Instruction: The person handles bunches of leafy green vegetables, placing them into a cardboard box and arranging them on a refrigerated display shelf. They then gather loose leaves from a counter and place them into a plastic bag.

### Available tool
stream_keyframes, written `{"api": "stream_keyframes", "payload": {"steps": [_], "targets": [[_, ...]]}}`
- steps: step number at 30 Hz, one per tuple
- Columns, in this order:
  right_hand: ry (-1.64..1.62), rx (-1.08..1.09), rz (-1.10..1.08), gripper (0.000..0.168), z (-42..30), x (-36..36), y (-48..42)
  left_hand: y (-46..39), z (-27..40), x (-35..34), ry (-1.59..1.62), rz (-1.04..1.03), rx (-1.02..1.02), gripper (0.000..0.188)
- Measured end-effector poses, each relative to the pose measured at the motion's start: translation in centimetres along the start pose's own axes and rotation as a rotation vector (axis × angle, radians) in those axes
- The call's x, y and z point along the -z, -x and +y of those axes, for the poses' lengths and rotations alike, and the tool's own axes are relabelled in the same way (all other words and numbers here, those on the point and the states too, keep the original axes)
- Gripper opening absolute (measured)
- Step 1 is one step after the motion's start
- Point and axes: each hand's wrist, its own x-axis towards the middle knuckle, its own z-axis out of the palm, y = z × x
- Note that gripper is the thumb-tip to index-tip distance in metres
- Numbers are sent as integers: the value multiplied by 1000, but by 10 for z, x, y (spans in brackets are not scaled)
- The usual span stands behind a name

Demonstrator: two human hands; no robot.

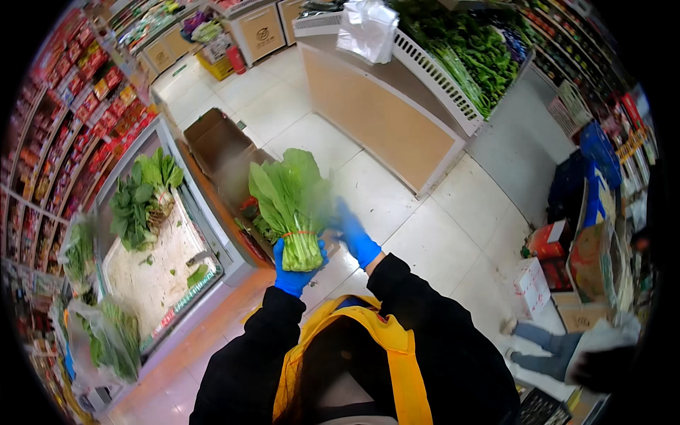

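Note:
My left hand [295, 276], in a blue glove, grips the stem end of a bunch of leafy greens [292, 196]. A red band [298, 232] circles the pale stems, and the broad leaves fan out away from me. To the right of the bunch is my right hand [355, 234], also blue-gloved. Motion blurs its fingers, which look extended, with nothing visible in them. The leaf edge nearest that hand is blurred too; whether they touch is unclear.
At left, a display bin [159, 276] holds bunches of greens [139, 204]. An open cardboard box [220, 143] stands beside it. Ahead is a vegetable stand [382, 117] with plastic bags [367, 32] and green vegetables [478, 64]. Another person [563, 348] is at lower right, near boxes [533, 287].

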Motion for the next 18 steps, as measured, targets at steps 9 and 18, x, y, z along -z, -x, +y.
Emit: {"api": "stream_keyframes", "payload": {"steps": [9,18], "targets": [[437,431,-215,12,-66,-38,-1,36,-21,6,-97,166,-282,74],[818,680,-249,33,7,-88,-56,112,-6,10,-163,177,-472,78]]}}
